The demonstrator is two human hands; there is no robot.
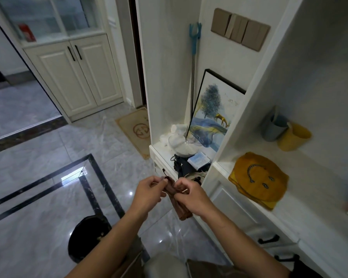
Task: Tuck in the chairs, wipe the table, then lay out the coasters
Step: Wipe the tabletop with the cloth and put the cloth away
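Note:
A brown bundle (pixel 181 207), which looks like a stack of coasters tied with a thin pale string, hangs in front of me over the floor. My right hand (pixel 191 197) grips the bundle from the right side and pinches the string. Fingers of my left hand (pixel 149 191) pinch the bundle's top end and the string. No table or chairs are in view.
A white cabinet (pixel 249 199) stands on the right, with a yellow cloth (pixel 257 179), cups (pixel 285 133) and a framed picture (pixel 213 111) on its shelves. A cream cupboard (pixel 76 77) and a doormat (pixel 135 129) lie ahead. A black round object (pixel 84 237) sits on the glossy tiled floor.

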